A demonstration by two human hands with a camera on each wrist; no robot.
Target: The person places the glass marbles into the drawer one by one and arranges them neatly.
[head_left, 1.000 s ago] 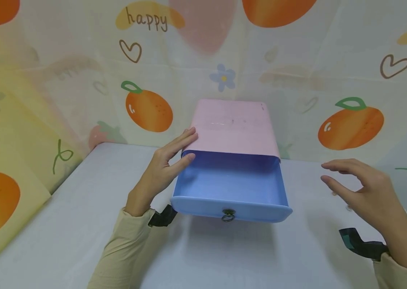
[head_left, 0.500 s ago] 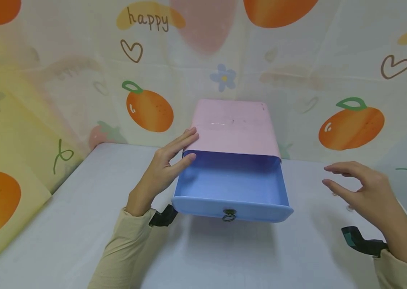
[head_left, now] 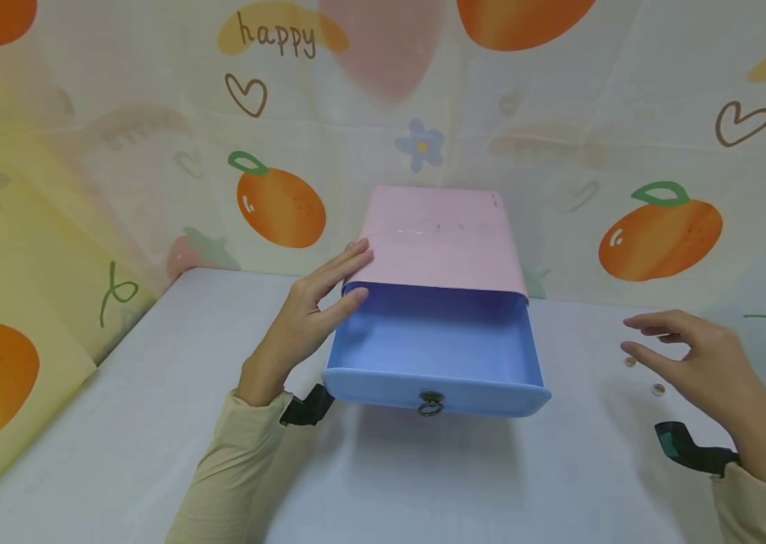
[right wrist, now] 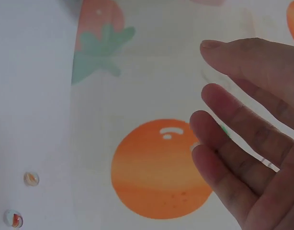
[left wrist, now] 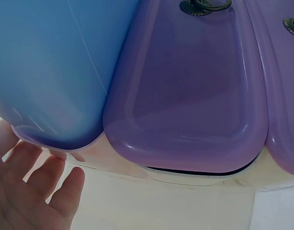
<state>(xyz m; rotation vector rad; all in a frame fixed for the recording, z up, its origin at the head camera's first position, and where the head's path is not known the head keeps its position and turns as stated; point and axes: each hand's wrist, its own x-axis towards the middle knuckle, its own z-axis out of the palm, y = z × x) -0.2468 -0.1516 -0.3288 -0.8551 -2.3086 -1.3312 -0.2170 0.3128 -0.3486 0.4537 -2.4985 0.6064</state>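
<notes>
Your left hand (head_left: 301,321) rested flat, fingers straight, against the left side of the pink cabinet (head_left: 440,238), thumb at the edge of the open blue drawer (head_left: 433,351). Your right hand (head_left: 709,370) hovered over the table (head_left: 118,423) to the right, fingers loosely spread and holding nothing, just beside two small glass marbles (head_left: 658,389). The wrist view showed the marbles (right wrist: 31,178) lying apart from each other on the pale surface, clear with orange flecks inside.

The drawer stood pulled well out, its hollow bare, a small dark metal ring pull (head_left: 430,404) hanging at its front. By the look of it, the step in hand was reaching for a marble while the cabinet was steadied; a fingertip pinch would be needed, since smooth round glass rolls easily on a slick tabletop.

The cabinet was glossy moulded plastic with rounded corners; below the blue drawer sat a purple drawer (left wrist: 190,91). A soft fruit-print backdrop (head_left: 658,230) hung behind.
</notes>
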